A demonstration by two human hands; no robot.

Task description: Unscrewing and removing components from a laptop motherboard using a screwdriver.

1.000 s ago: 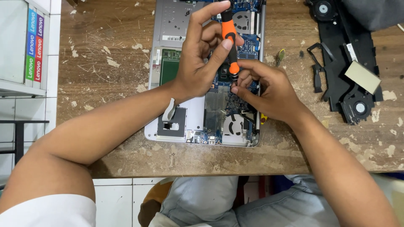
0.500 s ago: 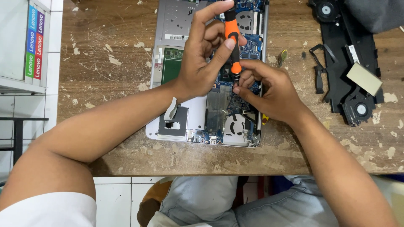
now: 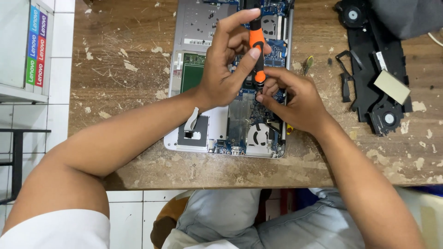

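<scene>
**Screwdriver upright on the laptop board, both hands at the shaft**

At far left, beyond the table edge, a white cabinet point(image 3: 16, 50) with a strip of coloured labels. Next, the worn wooden table point(image 3: 120, 69), flecked with pale chips. At its middle, an opened silver laptop point(image 3: 194, 99), bottom cover off: green board at left, blue mainboard point(image 3: 272, 55) and a fan point(image 3: 258, 136) near the front edge.

Left hand point(image 3: 224, 76) closed around the orange-handled screwdriver point(image 3: 256, 44), fingers curled on the grip, forefinger arched over the top end, thumb pressed along the side. Tool held nearly upright, tip down on the mainboard around the laptop's centre; exact contact point hidden by fingers.

Right hand point(image 3: 295, 101) just beside, fingertips pinched low at the shaft close to the tip, steadying it; whether a screw sits between those fingertips cannot be told.

Further right, a small yellow-green tool point(image 3: 308, 63) lying loose, then a black plastic panel point(image 3: 369, 78) with two round fans, well apart from the hands.

Judged step: driving or loosening a board screw. Next move likely calls for steady downward pressure, twisting from the left fingers, tip kept seated by the right
</scene>
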